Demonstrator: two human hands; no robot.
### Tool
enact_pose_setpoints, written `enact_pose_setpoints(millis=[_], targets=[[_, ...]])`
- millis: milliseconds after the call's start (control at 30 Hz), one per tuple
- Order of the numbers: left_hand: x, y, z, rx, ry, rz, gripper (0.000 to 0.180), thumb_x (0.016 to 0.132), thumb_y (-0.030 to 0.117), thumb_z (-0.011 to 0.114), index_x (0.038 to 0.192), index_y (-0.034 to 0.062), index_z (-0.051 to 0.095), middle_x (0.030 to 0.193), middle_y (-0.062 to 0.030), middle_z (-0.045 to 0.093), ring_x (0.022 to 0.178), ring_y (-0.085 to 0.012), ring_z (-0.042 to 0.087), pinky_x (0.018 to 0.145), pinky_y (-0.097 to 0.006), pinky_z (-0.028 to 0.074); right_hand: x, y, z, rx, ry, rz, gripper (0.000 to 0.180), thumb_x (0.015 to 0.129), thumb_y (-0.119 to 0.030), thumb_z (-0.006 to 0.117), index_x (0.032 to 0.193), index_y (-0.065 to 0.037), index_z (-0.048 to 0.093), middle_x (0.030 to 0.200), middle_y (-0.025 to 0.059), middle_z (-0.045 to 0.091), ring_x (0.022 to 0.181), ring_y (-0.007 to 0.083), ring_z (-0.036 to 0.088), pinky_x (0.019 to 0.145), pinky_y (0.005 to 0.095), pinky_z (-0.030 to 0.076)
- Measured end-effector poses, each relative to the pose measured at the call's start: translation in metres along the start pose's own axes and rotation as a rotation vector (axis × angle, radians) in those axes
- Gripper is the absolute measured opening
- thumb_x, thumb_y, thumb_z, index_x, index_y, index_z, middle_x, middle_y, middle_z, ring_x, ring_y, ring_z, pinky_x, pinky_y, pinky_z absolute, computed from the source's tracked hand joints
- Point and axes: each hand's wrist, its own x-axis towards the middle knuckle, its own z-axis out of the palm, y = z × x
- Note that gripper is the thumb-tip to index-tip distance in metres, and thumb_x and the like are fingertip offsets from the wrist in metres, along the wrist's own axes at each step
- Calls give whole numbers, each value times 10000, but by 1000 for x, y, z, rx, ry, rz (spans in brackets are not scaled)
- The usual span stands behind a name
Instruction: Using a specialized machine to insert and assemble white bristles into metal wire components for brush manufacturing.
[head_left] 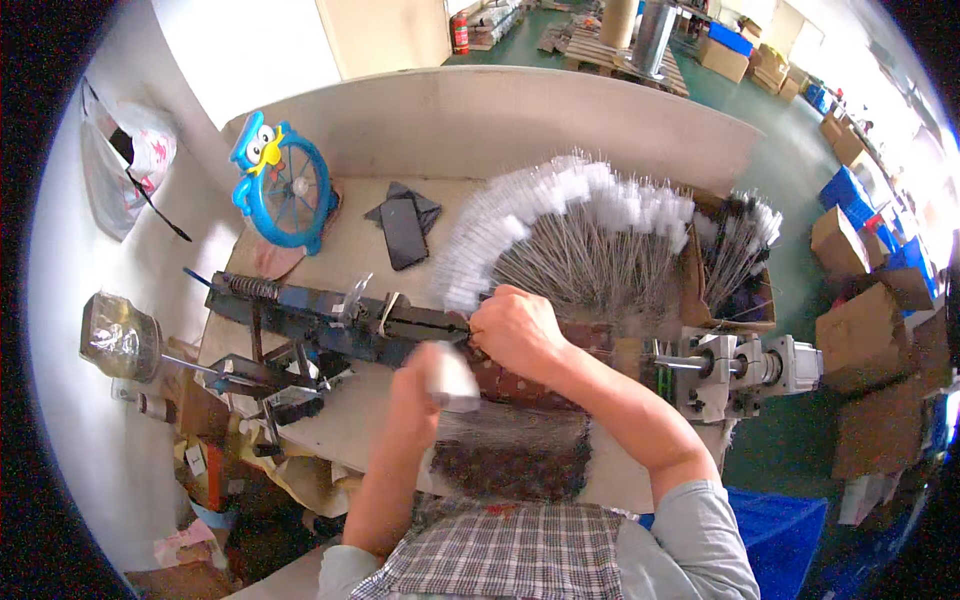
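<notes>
The right hand (512,330) is closed on the near end of a thin wire brush (560,250) at the dark metal jig (340,318), while the left hand (425,385) pinches a white, motion-blurred piece (450,378) just near of it. With fingers this close to the jig's clamp, a pinch seems the likeliest mishap. The fanned brush pile (600,215), spread far and right toward the cardboard box (735,275), could also snag a sleeve and scatter.
</notes>
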Motion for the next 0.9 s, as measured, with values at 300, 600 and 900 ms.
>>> enact_pose_setpoints(millis=[300,600,900], targets=[[22,-40,-9,661,-95,200,259,809,285,646,875,35,625,732,-36,604,646,-117,543,595,-285,450,-15,-4,-22,92,170,-76,75,713,-176,611,695,-105,623,709,18,595,766,230,572,640,357,484],[27,-69,6,277,-102,158,102,777,80,607,763,57,509,731,-57,581,633,-110,565,539,-288,468,-76,8,10,242,96,-35,158,774,-81,521,930,-56,532,804,100,575,702,280,603,599,387,496],[20,-57,-54,184,178,198,344,783,293,688,993,60,546,797,-44,600,723,-144,588,611,-298,485,-78,26,44,88,-109,-23,81,773,-66,538,839,-65,586,838,107,547,764,287,598,642,383,520]])
